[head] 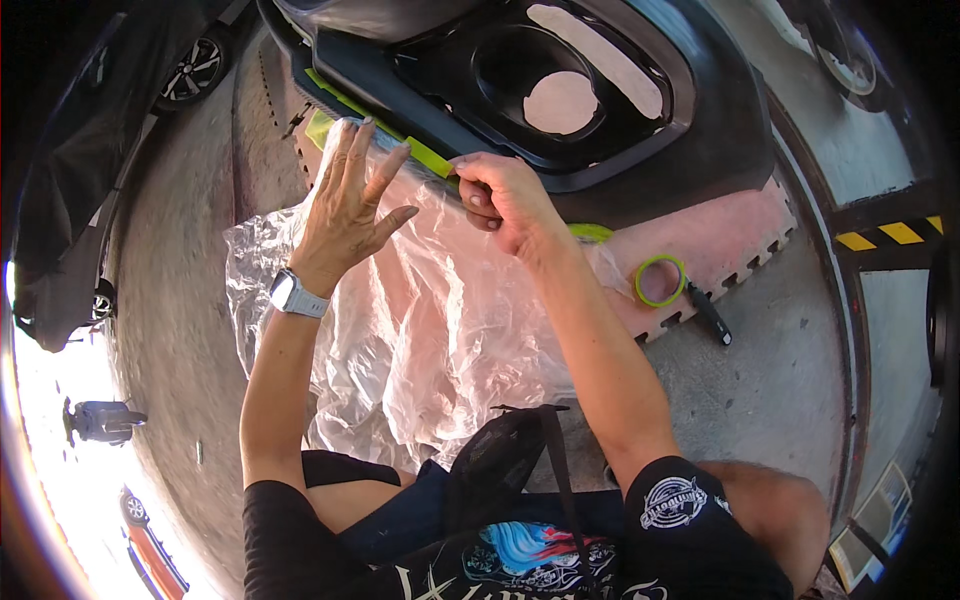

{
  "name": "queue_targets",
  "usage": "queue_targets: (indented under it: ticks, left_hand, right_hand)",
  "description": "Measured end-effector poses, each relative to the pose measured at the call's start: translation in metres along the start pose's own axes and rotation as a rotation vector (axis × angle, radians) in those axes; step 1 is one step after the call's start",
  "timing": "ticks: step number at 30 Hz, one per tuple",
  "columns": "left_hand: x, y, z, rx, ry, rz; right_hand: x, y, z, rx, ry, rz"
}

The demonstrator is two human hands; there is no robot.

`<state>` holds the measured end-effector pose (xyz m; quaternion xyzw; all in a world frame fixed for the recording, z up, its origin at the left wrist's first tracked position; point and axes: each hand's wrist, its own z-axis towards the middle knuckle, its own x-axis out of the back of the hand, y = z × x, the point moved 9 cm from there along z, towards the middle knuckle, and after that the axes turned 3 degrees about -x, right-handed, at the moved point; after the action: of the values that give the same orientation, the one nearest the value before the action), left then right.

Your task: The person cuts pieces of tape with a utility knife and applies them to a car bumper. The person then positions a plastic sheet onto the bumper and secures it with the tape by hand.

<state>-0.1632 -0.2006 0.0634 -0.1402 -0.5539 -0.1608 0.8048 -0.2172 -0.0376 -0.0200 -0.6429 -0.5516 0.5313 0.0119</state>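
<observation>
A black plastic car bumper cover (731,142) lies before me, with a recessed round opening in it. Strips of lime-green masking tape (427,156) run along its near-left edge, holding clear plastic film (465,322) that drapes toward my lap. My right hand (502,199) pinches the near end of a tape strip between thumb and forefinger, its other fingers curled. My left hand (352,191), with a watch on the wrist, is spread flat at the film's upper edge beside the tape. Its fingertips are close to the taped edge; whether they press on it I cannot tell.
Pink interlocking foam mat (720,225) lies under the bumper cover. A green tape roll (638,283) and a black-handled tool (709,315) are at the mat's edge, right. Another green-edged item (591,231) is partly behind my right forearm. A dark car (67,187) stands left.
</observation>
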Motion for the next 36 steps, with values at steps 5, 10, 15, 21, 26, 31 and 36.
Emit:
queue_targets:
  ticks: [5, 10, 15, 21, 26, 31, 36]
  left_hand:
    - [0.001, 0.005, 0.002, 0.010, -0.045, 0.059]
    - [0.001, 0.007, 0.004, 0.007, -0.064, 0.068]
    - [0.000, 0.007, 0.003, 0.013, -0.062, 0.078]
    - [0.001, 0.007, 0.003, 0.013, -0.058, 0.096]
    - [0.000, 0.008, 0.003, 0.011, -0.044, 0.114]
    - [0.002, 0.007, 0.003, 0.010, -0.022, 0.072]
    - [0.000, 0.007, 0.004, 0.027, -0.033, 0.059]
  right_hand:
    - [0.001, -0.001, -0.001, 0.005, 0.047, -0.055]
    - [0.003, -0.001, 0.006, -0.008, 0.066, -0.111]
    - [0.002, -0.001, 0.008, 0.008, 0.128, -0.212]
    - [-0.001, -0.004, -0.001, 0.047, 0.181, -0.285]
    - [0.003, 0.012, -0.017, 0.169, 0.292, -0.238]
    - [-0.019, 0.010, -0.050, 0.727, 0.317, -0.725]
    - [-0.055, 0.033, -0.031, 0.747, 0.271, -1.167]
